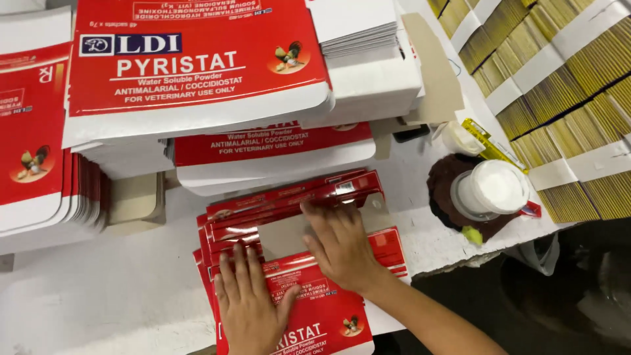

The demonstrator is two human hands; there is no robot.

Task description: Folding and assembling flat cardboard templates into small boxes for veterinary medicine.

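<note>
Your left hand [253, 302] lay flat, fingers spread, on the fanned stack of red carton blanks [289, 217] near the front edge of the white desk [98, 289]. Your right hand [338, 246] pressed open-palmed on the same stack, just beyond and to the right, grasping nothing. Taller piles of flat cartons [197, 72] stood behind, and a white lidded tub [493, 190] sat off to the right.
</note>
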